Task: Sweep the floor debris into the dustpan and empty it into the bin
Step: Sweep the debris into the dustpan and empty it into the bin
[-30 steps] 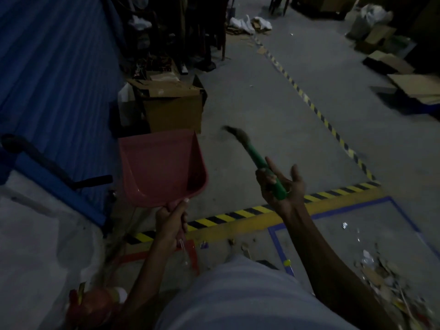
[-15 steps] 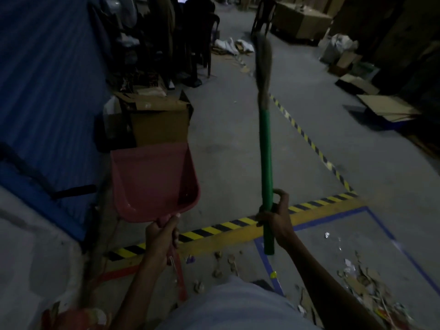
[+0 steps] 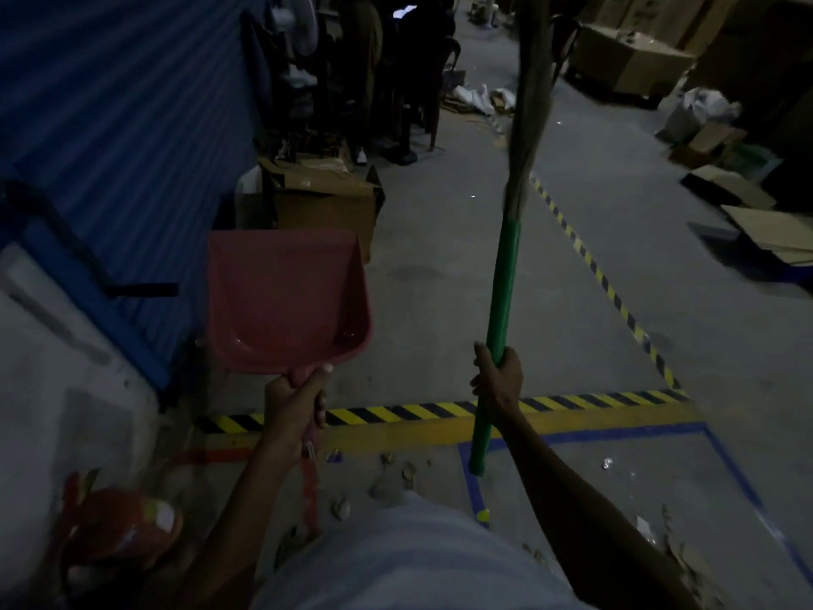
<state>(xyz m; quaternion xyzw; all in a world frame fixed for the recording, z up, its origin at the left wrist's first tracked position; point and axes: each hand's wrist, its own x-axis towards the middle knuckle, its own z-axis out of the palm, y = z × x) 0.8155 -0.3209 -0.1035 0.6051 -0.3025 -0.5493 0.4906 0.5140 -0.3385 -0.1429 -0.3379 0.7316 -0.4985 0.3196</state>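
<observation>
Dim concrete floor (image 3: 440, 301), open cardboard box (image 3: 325, 204) just beyond red dustpan (image 3: 286, 301) held by left hand (image 3: 294, 402); right hand (image 3: 499, 378) clasping upright broom (image 3: 501, 301)

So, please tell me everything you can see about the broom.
The broom is held nearly upright, bristles up. Its handle is a smooth bright green tube, plastic by its look; the lower end hangs free above the blue floor tape. From the top of the tube rises a long, narrow bundle of pale, grass-like bristles, which runs out of the frame. The right hand grips the handle low down, fingers curled round it. Nothing else touches it.
</observation>
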